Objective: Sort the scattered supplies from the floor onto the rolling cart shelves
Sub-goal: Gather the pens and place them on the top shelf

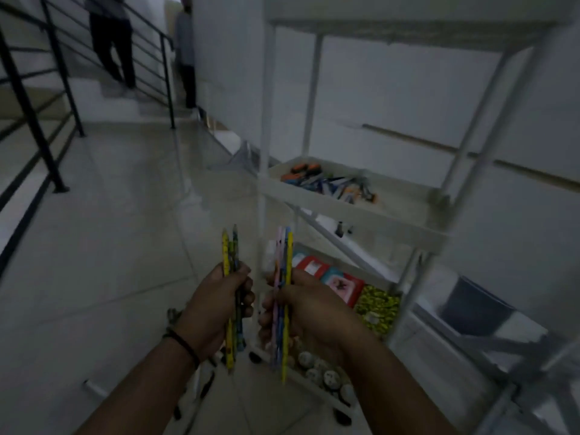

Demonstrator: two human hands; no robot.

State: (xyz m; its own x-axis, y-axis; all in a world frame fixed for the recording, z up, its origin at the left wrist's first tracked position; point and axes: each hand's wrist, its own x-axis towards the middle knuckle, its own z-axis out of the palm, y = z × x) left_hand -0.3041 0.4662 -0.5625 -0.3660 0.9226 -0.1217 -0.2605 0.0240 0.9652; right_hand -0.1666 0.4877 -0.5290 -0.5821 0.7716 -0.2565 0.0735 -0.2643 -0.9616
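Glossy pale tiles on the floor (125, 246), faintly mirroring the light. White-painted, matt-looking tubular frame on the rolling cart (266, 120), trays the same dull white. Smooth lacquered pencils (230, 265) in the left hand, printed patterns on yellow and dark coats; second bunch of pencils (284, 277) in pastel and yellow gloss. Matt black metal stair railing (47, 120). Dark braided cord wristband (183, 342). Shiny yellow printed packet (376, 306) on the lowest shelf.

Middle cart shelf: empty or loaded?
Loaded. The middle shelf holds a pile of orange and blue pens or markers at its far-left end; exact items are blurred.
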